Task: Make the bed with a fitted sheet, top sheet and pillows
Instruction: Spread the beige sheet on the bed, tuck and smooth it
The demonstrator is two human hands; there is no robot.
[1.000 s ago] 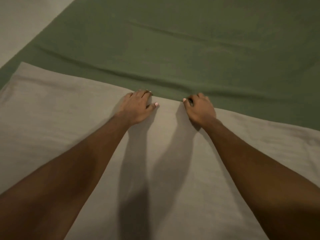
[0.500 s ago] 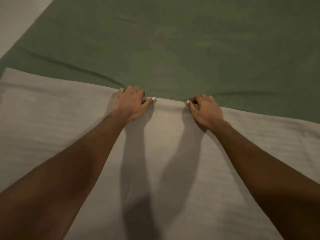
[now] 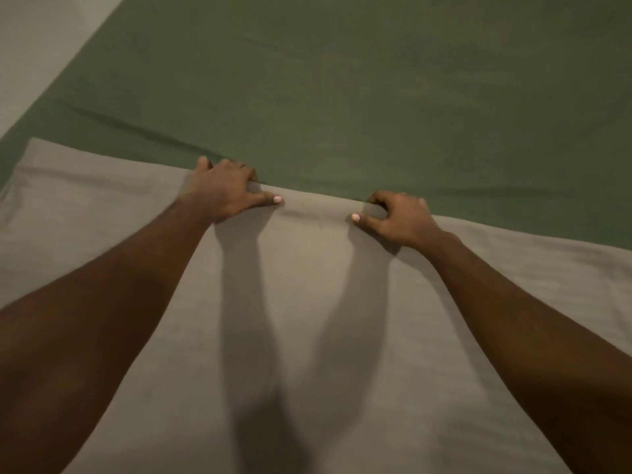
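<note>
A green fitted sheet (image 3: 359,90) covers the far part of the bed. Over the near part lies a beige top sheet (image 3: 307,336), its far edge running from left to right across the middle of the view. My left hand (image 3: 224,188) grips that edge, fingers curled over it and thumb on top. A little to the right, my right hand (image 3: 396,215) pinches the same edge, fingers curled round it. Both forearms reach out over the beige sheet. No pillows are in view.
A pale wall or floor (image 3: 37,42) shows at the top left, beyond the bed's left edge. Shallow wrinkles run across the green sheet near my left hand.
My hands have moved further apart along the beige sheet's edge. The edge has stayed about where it was across the bed.
</note>
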